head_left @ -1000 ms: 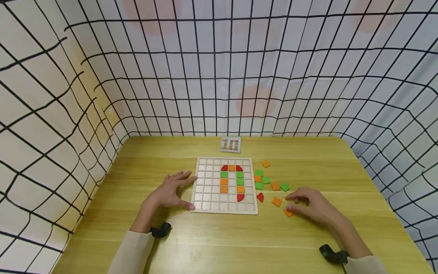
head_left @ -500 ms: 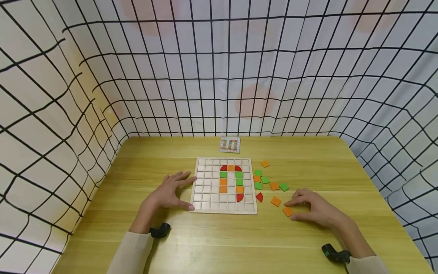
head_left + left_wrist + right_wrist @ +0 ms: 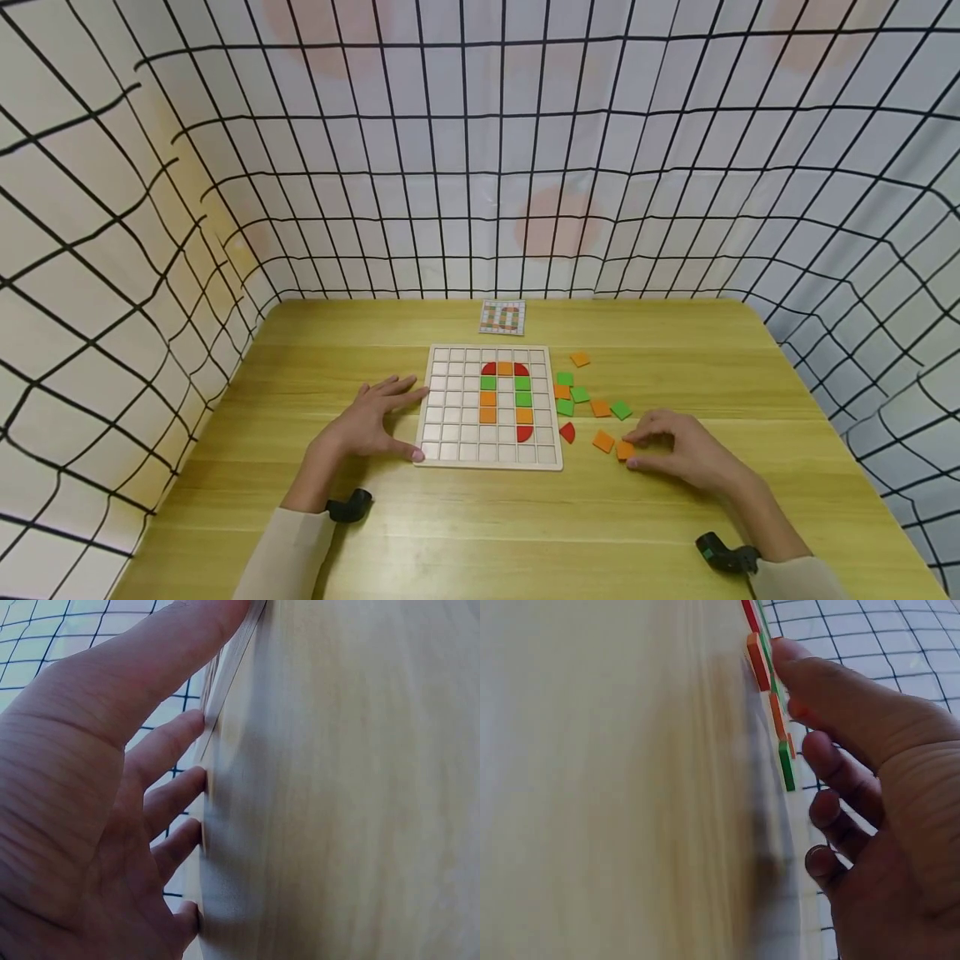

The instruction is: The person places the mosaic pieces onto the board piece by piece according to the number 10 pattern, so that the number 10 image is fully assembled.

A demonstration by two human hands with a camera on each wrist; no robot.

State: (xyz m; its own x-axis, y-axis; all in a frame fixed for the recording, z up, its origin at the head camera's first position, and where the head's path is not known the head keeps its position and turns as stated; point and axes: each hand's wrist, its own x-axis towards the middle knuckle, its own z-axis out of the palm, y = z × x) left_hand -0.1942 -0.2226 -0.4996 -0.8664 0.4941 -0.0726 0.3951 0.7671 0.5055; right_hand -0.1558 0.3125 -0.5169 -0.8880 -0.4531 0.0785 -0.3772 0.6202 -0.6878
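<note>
A pale wooden grid board [image 3: 453, 435] lies on the table, with red, orange and green pieces set in its cells in an arch shape. My left hand [image 3: 369, 421] is spread at its left side, thumb and index fingertip right at the edge. In the left wrist view the fingers of my left hand [image 3: 90, 802] reach down to the tabletop. To the right of the board, my right hand [image 3: 686, 450] pinches a small orange square tile [image 3: 625, 451] between thumb and index finger. The right wrist view shows that orange tile [image 3: 758, 661] at the thumb tip.
Loose green tiles [image 3: 621, 410], orange tiles [image 3: 603, 441] and a red quarter-round piece [image 3: 567, 432] lie between the board and my right hand. A small printed pattern card [image 3: 502, 317] lies behind the board. A black-gridded white backdrop [image 3: 480, 192] surrounds the table.
My right thumb and index finger first part around the orange tile, then close on it; the tile has shifted slightly left and away from me. My left hand stays at the board's edge.
</note>
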